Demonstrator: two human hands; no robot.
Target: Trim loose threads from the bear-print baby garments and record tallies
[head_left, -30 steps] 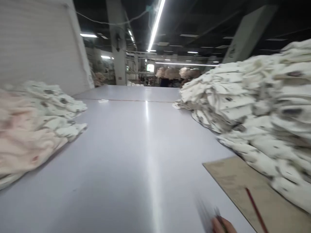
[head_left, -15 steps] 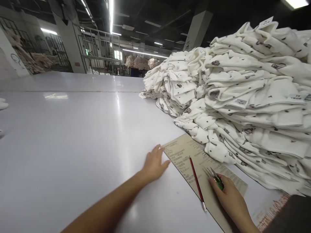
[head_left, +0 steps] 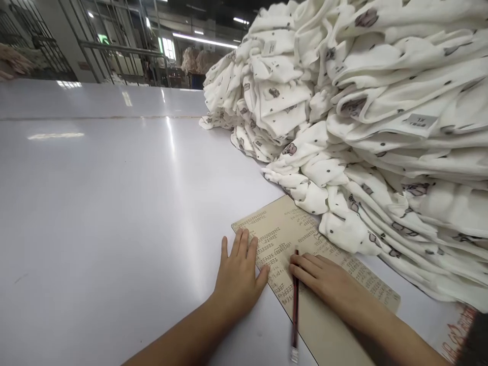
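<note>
My left hand (head_left: 238, 279) lies flat on the white table (head_left: 114, 203), fingers stretched out, their tips on the left edge of a brown printed sheet (head_left: 284, 226). My right hand (head_left: 328, 282) rests on the same sheet with its fingers laid out flat. Its fingertips touch the upper end of a red pencil (head_left: 295, 310), which lies across the sheet's edge and points toward me. Nothing shows inside either hand.
A tall heap of folded white garments with small dark prints (head_left: 362, 127) fills the right side and overlaps the sheet's far edge. Metal racks (head_left: 114, 56) and more fabric piles stand beyond the table's far end.
The view has dropped and closed in on the sheet. My left hand slid onto its edge. My right hand moved left to the pencil; the green clippers it held no longer show.
</note>
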